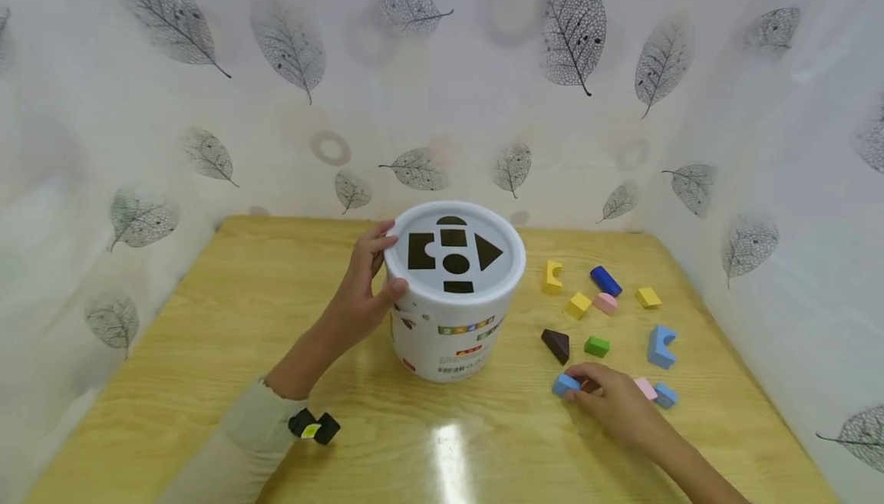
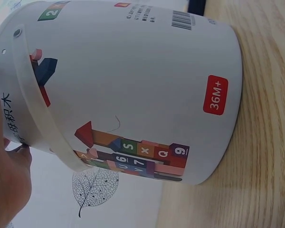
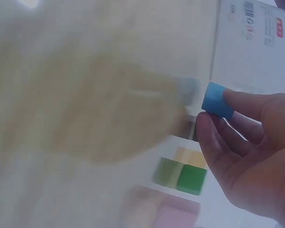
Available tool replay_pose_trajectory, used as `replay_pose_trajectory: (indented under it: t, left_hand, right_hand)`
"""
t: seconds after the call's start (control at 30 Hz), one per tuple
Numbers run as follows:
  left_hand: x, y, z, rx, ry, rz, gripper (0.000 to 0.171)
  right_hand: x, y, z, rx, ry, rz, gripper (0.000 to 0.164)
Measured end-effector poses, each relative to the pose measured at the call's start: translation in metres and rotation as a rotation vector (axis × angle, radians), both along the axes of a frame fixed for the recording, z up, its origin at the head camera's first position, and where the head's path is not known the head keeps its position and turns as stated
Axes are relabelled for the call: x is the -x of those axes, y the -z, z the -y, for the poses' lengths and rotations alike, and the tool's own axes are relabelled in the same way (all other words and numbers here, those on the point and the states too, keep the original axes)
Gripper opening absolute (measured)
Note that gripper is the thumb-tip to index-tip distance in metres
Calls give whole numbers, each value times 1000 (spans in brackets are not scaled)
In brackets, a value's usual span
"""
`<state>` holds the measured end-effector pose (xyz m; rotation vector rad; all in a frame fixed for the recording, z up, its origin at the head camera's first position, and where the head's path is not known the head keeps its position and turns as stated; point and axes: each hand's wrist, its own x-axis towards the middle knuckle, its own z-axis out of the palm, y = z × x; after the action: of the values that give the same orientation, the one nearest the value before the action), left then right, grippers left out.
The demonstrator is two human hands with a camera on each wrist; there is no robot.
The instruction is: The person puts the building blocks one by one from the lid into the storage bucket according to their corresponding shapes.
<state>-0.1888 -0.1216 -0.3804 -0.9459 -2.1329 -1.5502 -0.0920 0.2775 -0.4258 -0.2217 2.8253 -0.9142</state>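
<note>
A white bucket (image 1: 449, 335) with a shape-sorter lid (image 1: 414, 278) stands upright mid-table; dark cutouts mark the lid. My left hand (image 1: 366, 278) rests on its left side, thumb and fingers spread at the lid's rim. In the left wrist view the bucket (image 2: 133, 85) shows printed blocks and a pale handle strap. My right hand (image 1: 615, 404) pinches a light blue block (image 1: 565, 384) between thumb and fingertips, to the right of the bucket and low over the table. The right wrist view shows this block (image 3: 217, 99) at the fingertips.
Right of the bucket lie a dark triangular block (image 1: 556, 345), a green block (image 1: 597, 346), a blue arch block (image 1: 661, 347), a dark blue block (image 1: 605, 281) and several yellow and pink ones. A leaf-patterned curtain (image 1: 456, 105) encloses the wooden table (image 1: 228, 320).
</note>
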Motion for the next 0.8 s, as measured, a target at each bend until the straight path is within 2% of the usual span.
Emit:
replay_pose_trajectory:
  t: [0.1, 0.27, 0.43, 0.63, 0.8]
  left_hand:
    - [-1, 1, -1, 1, -5, -2, 85]
    - [-1, -1, -1, 6, -18, -7, 86]
    - [-1, 0, 0, 4, -15, 3, 86]
    - [-1, 6, -1, 10, -17, 17, 87]
    - [-1, 3, -1, 18, -35, -4, 86]
  right_hand:
    - [2, -9, -1, 31, 10, 0, 26]
    - [11, -33, 2, 128, -3, -71, 35]
    - [20, -60, 6, 133, -24, -199, 31]
    - [24, -98, 9, 121, -3, -255, 32]
    - [37, -126, 20, 177, -23, -348, 31]
